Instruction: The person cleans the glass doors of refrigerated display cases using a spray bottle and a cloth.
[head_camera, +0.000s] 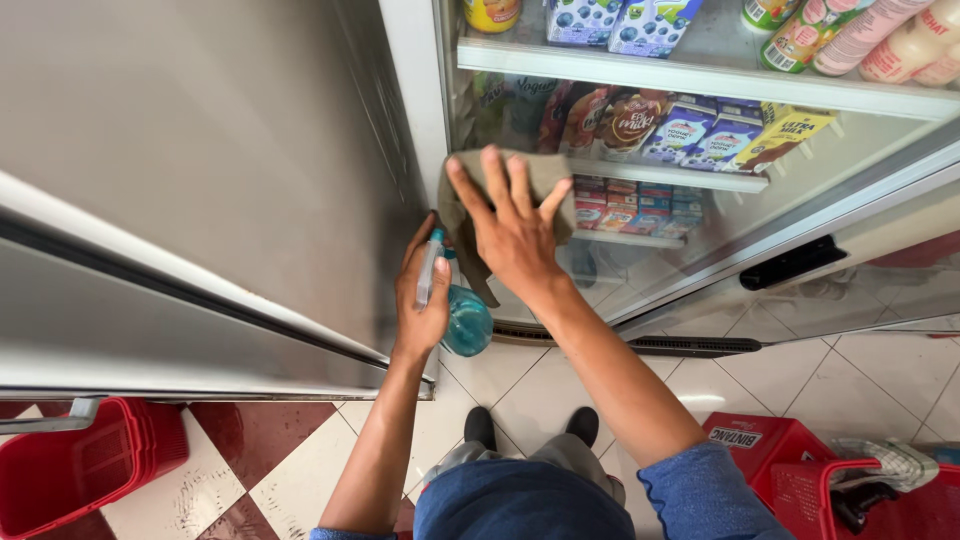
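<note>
Blue-and-white drink cartons (615, 22) stand on the fridge's top shelf beside pink and green bottles (850, 35). The middle shelf holds purple cartons (700, 130), a yellow carton (785, 135) and brown pouches (625, 120). Small red and blue boxes (635, 205) are stacked on the shelf below.

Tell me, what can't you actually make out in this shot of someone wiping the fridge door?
Head view:
- Cloth: mostly covered by the right hand.
- Spray bottle: its trigger sits inside the left hand.
- Shoes: partly hidden by the person's knees.
- Red basket: cut off by the left edge.
- Lowest cartons: blurred behind glass.
</note>
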